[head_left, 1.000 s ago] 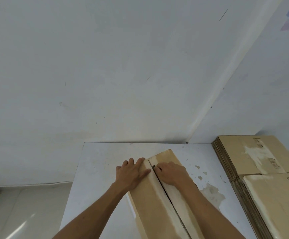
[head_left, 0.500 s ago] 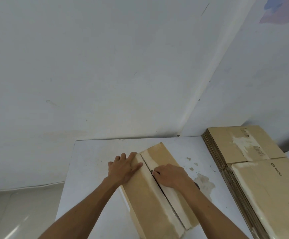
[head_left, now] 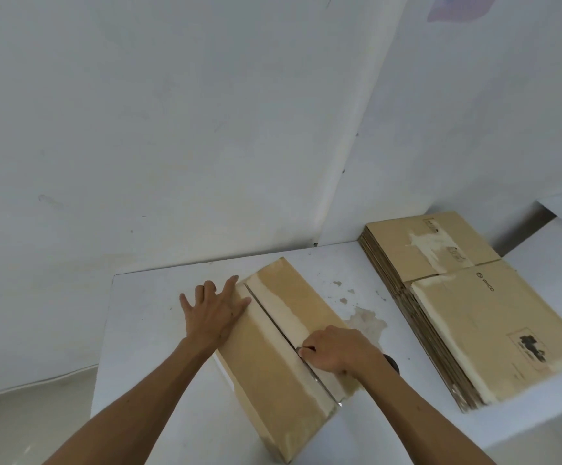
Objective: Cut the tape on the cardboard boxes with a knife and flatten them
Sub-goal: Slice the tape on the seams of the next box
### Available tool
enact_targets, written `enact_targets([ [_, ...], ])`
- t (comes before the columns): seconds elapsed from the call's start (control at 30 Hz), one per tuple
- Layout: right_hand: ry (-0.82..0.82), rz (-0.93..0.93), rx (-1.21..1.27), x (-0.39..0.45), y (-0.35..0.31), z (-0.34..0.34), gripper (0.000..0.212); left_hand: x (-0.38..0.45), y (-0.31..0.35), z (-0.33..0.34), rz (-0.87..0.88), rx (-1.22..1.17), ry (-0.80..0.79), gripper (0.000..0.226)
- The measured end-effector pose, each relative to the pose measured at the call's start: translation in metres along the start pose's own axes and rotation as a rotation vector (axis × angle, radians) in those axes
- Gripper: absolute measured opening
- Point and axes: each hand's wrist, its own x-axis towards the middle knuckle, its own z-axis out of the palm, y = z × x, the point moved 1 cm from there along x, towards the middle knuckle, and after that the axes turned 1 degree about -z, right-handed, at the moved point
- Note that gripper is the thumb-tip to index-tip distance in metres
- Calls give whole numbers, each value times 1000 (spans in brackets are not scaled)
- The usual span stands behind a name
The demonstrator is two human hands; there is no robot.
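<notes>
We record the site as a bare packing or storage room, not a home or kitchen. Evidence: plain white walls (head_left: 205,129) with scuffs and small marks, meeting in a corner behind the far edge of the worktop (head_left: 145,330). The worktop is white, with worn, peeling patches (head_left: 365,322) toward its right side. A thick stack of flattened cardboard boxes (head_left: 457,297) lies along its right edge, tape residue on the top sheets. Pale floor (head_left: 21,414) shows beyond the left edge. We see no furnishings or signage.
</notes>
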Motion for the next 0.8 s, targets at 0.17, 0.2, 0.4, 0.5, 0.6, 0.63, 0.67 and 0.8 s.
enact_targets([
  [0.17,-12,6,1,-15,6,13,45,-3,5,11,138,59,267,55],
  [0.2,-3,6,-6,-17,6,15,44,-4,8,12,176,73,300,49],
  [0.4,36,15,-10,-19,3,19,39,-63,39,31,563,6,231,44],
  [0.5,52,-15,-22,-19,5,19,43,-110,54,40,577,46,36,89],
  [0.6,74,-34,-65,-18,8,21,37,-138,65,35,556,135,-223,132],
  [0.63,72,-38,-80,-19,9,21,37,-142,69,31,544,149,-251,137],
  [0.67,62,-44,-91,-19,10,21,37,-144,73,28,527,154,-267,139],
  [0.8,-7,-66,-78,-35,20,24,42,-144,80,24,453,181,-314,138],
])
